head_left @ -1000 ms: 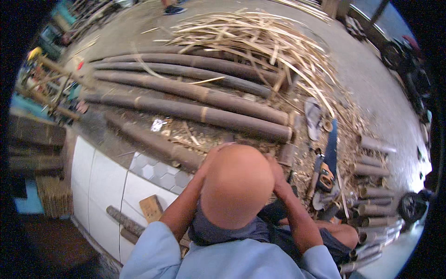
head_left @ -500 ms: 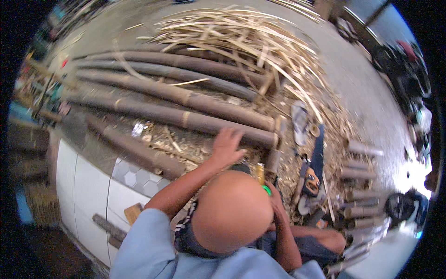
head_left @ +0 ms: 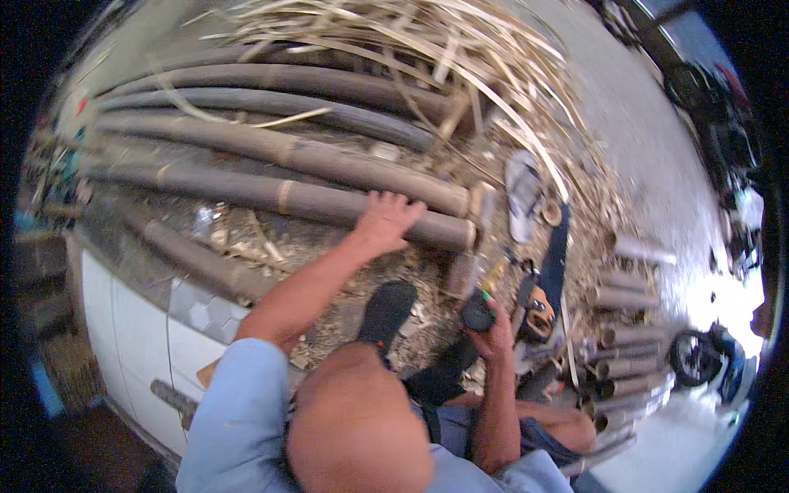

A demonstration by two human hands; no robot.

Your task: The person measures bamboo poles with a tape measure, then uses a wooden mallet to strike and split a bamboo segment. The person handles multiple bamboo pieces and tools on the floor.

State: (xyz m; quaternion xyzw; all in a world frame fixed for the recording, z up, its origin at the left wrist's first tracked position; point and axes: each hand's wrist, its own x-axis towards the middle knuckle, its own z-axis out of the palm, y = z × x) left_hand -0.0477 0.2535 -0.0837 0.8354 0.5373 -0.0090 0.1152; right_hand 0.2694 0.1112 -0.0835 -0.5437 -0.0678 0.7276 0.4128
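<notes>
Near the end of the closest long bamboo pole (head_left: 246, 191), my left hand (head_left: 386, 222) lies across the top, its fingers bent over the far side. My right hand (head_left: 495, 333) is closed round a small dark tape measure (head_left: 476, 312) with a bit of green on it. A blurred yellow strip (head_left: 495, 275) shows just beyond it, by the pole's cut end. Right of that hand lies a handsaw (head_left: 557, 263) with a dark blade and an orange and black handle.
More long poles (head_left: 304, 152) lie side by side behind. A heap of split bamboo strips (head_left: 460, 49) is at the back. A grey sandal (head_left: 522, 193) sits among shavings (head_left: 427, 320). Short bamboo pieces (head_left: 629, 297) lie in a row at right. White tiles (head_left: 136, 337) edge the left.
The view has shifted, so the poles sit further left. My left hand has come up onto the pole and its fingers bend over it. My right hand has moved forward with the tape measure.
</notes>
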